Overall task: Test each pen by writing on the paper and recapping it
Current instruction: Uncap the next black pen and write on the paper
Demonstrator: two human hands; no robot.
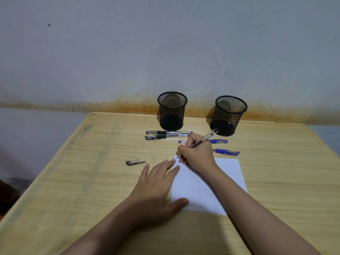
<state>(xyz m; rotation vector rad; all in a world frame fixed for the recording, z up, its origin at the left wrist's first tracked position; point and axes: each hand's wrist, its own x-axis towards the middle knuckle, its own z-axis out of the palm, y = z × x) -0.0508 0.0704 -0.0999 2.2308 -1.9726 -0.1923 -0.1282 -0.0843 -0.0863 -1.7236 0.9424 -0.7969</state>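
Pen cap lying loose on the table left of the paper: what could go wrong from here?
1. The pen cap lies apart from both hands and could roll or be mismatched later.
2. The right hand writes at the paper's far left corner; the pen may slip onto the table.
3. The left hand pins only the paper's left edge, so it could pivot.

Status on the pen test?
Right hand gripping uncapped pen, tip at paper corner. Left hand flat, steadying paper. Cap lies loose. Nothing obstructing.

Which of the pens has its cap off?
The pen in the right hand, the black one; its cap lies alone. The others lie capped.
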